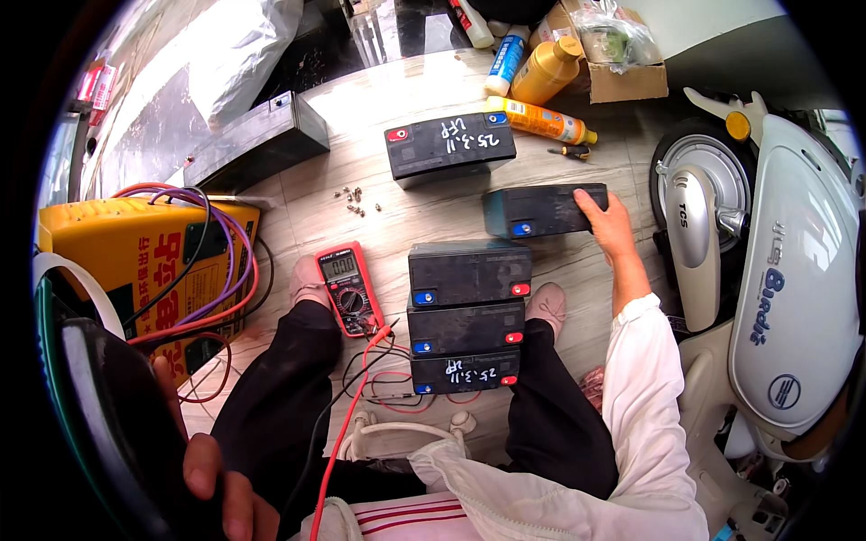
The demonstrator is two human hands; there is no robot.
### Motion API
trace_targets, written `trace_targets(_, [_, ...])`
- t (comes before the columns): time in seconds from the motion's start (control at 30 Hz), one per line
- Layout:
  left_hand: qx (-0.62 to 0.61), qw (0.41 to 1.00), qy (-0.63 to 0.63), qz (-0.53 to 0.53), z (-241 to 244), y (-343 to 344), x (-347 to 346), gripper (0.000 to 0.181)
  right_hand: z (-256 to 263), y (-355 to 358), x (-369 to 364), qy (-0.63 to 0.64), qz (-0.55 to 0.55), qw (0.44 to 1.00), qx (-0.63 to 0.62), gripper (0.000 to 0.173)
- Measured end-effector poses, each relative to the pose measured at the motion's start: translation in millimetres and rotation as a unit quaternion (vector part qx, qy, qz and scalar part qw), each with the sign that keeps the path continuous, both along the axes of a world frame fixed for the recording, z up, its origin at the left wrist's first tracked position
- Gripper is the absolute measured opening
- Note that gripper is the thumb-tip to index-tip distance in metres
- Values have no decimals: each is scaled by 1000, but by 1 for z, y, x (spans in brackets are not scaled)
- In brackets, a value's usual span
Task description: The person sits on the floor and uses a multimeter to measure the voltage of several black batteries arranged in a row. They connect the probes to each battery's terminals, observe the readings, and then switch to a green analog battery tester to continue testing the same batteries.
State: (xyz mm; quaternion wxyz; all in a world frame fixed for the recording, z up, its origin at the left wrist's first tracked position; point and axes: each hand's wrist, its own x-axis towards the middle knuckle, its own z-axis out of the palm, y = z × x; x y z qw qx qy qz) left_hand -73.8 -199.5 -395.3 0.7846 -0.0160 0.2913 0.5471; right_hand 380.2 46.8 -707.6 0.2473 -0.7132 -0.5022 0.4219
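My right hand (612, 226) grips the right end of a black battery (551, 206) with a blue terminal surround. Just left of it, three black batteries (470, 274) stand in a row between my feet, with blue and red terminals. The nearest bears white handwriting. At the lower left, the fingers of my left hand (216, 480) curl around a dark rounded object (128, 419), too close and blurred to name. A red digital multimeter (348, 287) lies by my left shoe. Its red test lead (348, 419) runs down towards my lap.
Another marked battery (450, 145) and a larger one (257, 145) sit farther off. Several small screws (355, 196), a screwdriver (570, 152) and bottles (547, 71) lie on the floor. A yellow cabled unit (149, 277) is left, a white scooter (788, 270) right.
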Motion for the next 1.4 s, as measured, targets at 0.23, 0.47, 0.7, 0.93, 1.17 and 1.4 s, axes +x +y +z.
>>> trace_targets(0.23, [1,1000,19,-12,5,10,4,77,-2,-11,-49,-119,141,982,40,58])
trace_targets(0.47, [-21,998,66,3,9,16,13,81,41,35,-119,-319,252,878,254,76])
trace_targets(0.7, [38,998,-36,-37,-7,39,5,77,27,76,-184,-279,472,804,230,85])
trace_targets(0.93, [28,997,-44,53,-8,8,6,82,24,77,-167,-272,423,832,236,74])
trace_targets(1.17, [29,995,-86,50,-8,5,-2,85,28,78,-127,-289,369,861,201,77])
trace_targets(1.4, [-1,997,-58,44,-3,13,-5,81,34,58,-50,-287,355,874,168,78])
